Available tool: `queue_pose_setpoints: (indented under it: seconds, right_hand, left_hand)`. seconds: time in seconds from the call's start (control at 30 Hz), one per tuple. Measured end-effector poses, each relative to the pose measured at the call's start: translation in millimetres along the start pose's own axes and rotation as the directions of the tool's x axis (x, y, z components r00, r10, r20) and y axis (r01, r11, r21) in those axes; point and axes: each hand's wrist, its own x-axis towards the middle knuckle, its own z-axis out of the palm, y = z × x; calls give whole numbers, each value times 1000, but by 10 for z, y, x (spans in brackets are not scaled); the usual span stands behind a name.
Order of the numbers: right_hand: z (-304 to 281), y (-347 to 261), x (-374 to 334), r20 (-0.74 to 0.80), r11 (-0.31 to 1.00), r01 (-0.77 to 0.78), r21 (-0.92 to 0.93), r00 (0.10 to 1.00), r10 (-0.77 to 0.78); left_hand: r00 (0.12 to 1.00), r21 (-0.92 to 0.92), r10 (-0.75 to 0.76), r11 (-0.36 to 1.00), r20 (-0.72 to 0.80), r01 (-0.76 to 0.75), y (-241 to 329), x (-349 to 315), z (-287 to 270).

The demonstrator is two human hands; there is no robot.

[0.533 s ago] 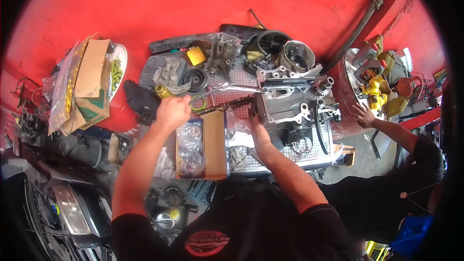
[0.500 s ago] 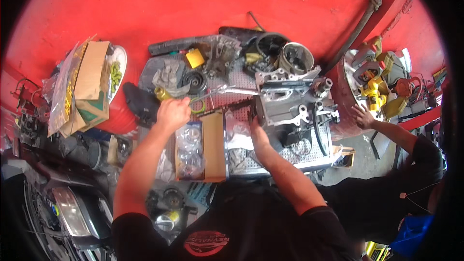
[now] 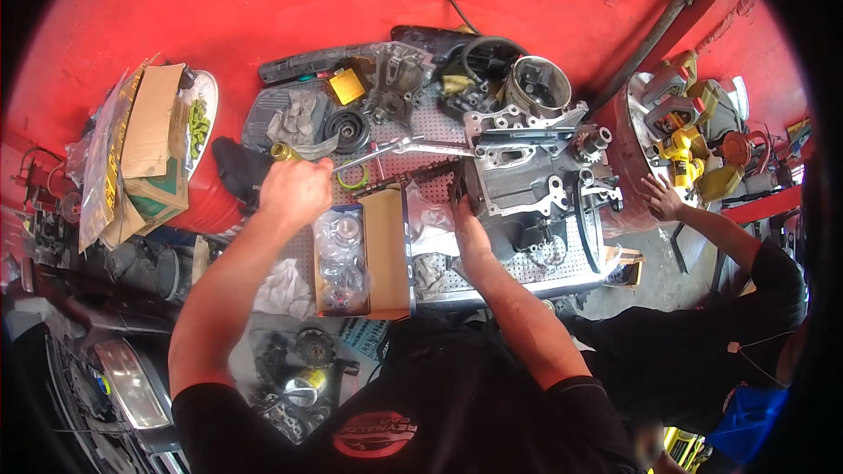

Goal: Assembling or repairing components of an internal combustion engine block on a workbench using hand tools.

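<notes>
Your right hand [image 3: 471, 226] lies unclenched against the metal block [image 3: 516, 187] on the desk [image 3: 562, 272], probably bracing it — your left hand [image 3: 297, 196] wraps the outer end of a long metal bar [image 3: 373, 154], seemingly for leverage

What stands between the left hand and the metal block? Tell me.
The left hand holds a long metal tool that spans the gap toward the metal block. A green ring and dark shaft lie alongside; nothing visible blocks the tool.
</notes>
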Motion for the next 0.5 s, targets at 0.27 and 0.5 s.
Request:
queue_pose_setpoints:
  seconds: [0.27, 0.5]
  right_hand:
    - [-47, 47, -27, 58, 997, 80, 4, 995, -81]
    - [-21, -1, -50, 32, 999, 36, 32, 999, -37]
  left_hand:
    - [983, 1, 153, 988, -101, -154, -202, 143, -11]
    - [980, -55, 187, 980, -67, -191, -335, 342, 54]
